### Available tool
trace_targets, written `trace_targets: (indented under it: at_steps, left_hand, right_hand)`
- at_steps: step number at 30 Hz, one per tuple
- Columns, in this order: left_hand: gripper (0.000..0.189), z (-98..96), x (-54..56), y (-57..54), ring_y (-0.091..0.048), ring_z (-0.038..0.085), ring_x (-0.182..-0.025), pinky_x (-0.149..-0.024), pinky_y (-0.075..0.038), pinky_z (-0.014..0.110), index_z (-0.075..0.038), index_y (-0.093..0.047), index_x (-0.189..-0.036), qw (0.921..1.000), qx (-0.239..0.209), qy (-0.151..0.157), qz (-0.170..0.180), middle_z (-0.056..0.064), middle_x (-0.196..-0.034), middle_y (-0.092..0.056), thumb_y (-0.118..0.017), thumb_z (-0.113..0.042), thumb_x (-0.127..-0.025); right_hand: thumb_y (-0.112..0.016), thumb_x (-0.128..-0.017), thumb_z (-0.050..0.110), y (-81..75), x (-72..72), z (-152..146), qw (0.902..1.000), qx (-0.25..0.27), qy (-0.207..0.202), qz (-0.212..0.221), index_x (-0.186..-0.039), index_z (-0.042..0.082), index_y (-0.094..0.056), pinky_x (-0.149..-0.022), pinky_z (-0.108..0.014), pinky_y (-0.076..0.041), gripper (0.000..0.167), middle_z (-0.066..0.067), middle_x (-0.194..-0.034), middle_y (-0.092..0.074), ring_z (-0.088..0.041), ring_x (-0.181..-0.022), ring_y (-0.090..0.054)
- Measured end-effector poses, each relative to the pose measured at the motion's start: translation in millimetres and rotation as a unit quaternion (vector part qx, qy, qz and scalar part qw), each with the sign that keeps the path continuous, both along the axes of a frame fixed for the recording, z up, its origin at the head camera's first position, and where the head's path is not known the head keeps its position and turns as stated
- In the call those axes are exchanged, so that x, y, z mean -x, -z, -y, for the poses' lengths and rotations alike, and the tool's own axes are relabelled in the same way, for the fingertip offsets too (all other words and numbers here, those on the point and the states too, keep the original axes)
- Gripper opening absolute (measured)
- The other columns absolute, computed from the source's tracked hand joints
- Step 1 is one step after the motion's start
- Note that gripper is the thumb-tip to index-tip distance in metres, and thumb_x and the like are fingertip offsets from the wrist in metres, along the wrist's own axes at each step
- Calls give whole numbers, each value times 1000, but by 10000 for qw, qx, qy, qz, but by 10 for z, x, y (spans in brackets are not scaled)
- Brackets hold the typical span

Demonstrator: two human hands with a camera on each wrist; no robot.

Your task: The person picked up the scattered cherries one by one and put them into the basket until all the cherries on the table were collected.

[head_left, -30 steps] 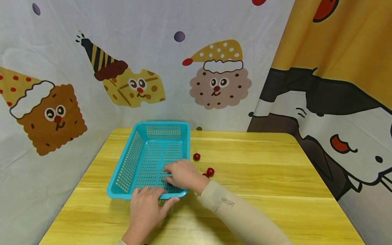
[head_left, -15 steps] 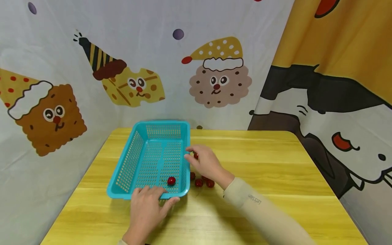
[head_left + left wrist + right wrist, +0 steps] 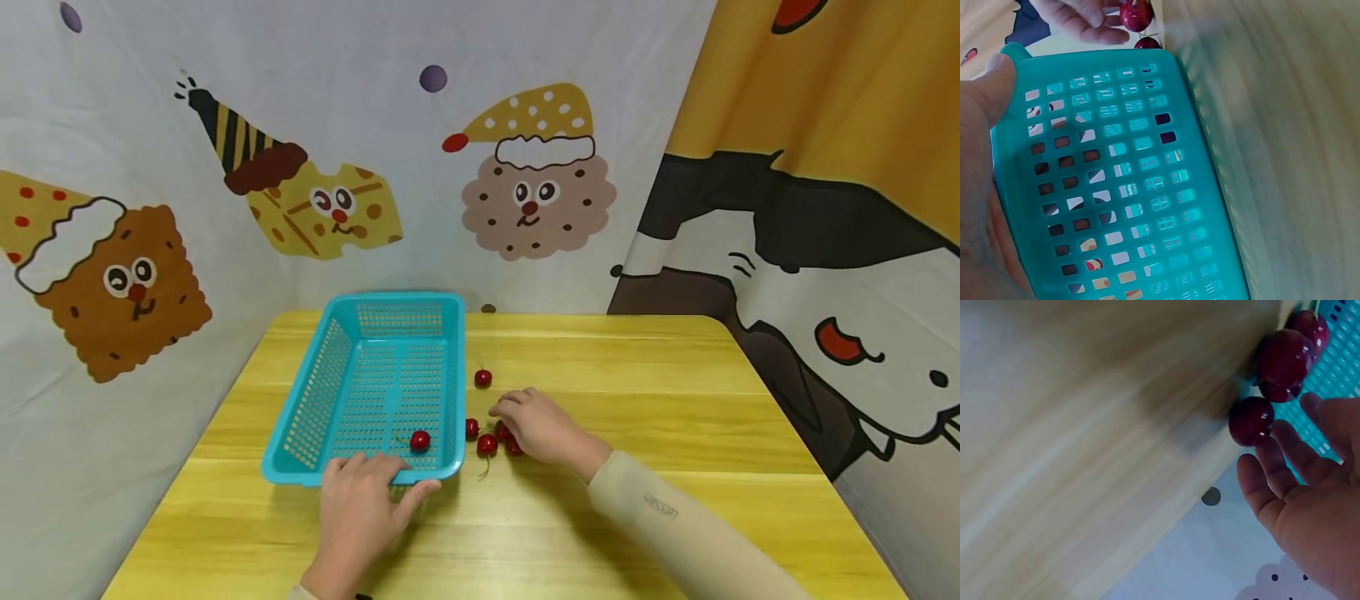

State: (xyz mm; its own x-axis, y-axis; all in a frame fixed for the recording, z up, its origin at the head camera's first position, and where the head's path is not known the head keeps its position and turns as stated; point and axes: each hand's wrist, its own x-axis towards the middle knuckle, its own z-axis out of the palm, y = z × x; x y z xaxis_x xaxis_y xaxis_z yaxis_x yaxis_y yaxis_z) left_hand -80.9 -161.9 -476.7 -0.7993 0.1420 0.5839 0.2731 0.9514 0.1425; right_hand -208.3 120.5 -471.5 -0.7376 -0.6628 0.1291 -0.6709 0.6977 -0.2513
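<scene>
Fingers [image 3: 1302, 453] on the right hand [image 3: 543, 427] are loosely bent, thumb apart, right up by the cherries [image 3: 487, 445] on the table [image 3: 637, 400], can't tell if they're actually touching any. Left hand's [image 3: 360, 502] got the basket's [image 3: 457, 375] near rim between thumb and fingers, and one lone cherry [image 3: 420, 442] is sitting inside, down at the near end.

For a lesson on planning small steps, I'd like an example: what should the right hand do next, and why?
Perhaps pinch one of the clustered cherries beside the basket with the right hand: it is right at them and seems to hold nothing. The left hand grips the basket's near rim, and just one cherry shows inside.
</scene>
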Motion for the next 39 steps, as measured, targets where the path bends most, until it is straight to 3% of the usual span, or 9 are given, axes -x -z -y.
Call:
trace_targets:
  at_steps: [8,20,26,31,36,39]
  left_hand:
    - [50,1,12,26,-63,19,-73,-78,-41,37,-21,-78,-88,10000,-51,-1,56,-6,-81,-78,-85,-69,-74]
    - [51,2,12,32,-62,19,-73,-79,-40,37,-21,-78,-89,10000,-83,16,49,-5,-82,-78,-84,-69,-74]
    - [50,-3,14,31,-62,19,-72,-79,-41,38,-20,-78,-89,9999,-94,30,49,-4,-82,-79,-85,-68,-74]
    - [51,-8,13,36,-61,19,-71,-78,-40,37,-20,-78,-89,9999,-101,66,2,-4,-80,-78,-84,-69,-74]
    - [53,5,18,41,-64,20,-74,-80,-41,38,-21,-78,-89,9999,-96,36,39,-4,-82,-79,-80,-72,-77]
    - [54,14,18,45,-64,20,-74,-79,-41,38,-21,-77,-89,10000,-51,25,10,-4,-82,-78,-78,-74,-78]
  right_hand:
    - [-53,-109,5,84,-62,-70,9988,-266,341,211,-128,7,-73,-110,-50,-53,27,-13,-133,-73,-34,-123,-66]
    - [-73,-100,9,193,-82,-238,9963,-144,815,219,-128,7,-72,-107,-50,-55,29,-13,-131,-73,-34,-120,-68]
    - [-76,-99,13,203,-34,-285,9935,-32,1054,427,-130,5,-71,-105,-50,-57,31,-14,-127,-74,-34,-118,-70]
    - [-77,-99,13,26,18,-240,9927,237,1111,407,-132,2,-70,-102,-50,-60,35,-17,-128,-74,-35,-119,-71]
    - [-72,-104,19,-341,83,-8,9918,615,1077,325,-136,4,-68,-106,-48,-58,36,-15,-135,-73,-33,-125,-70]
    - [-71,-105,20,-564,79,249,9922,879,835,303,-138,3,-67,-107,-47,-57,37,-13,-133,-74,-31,-124,-70]
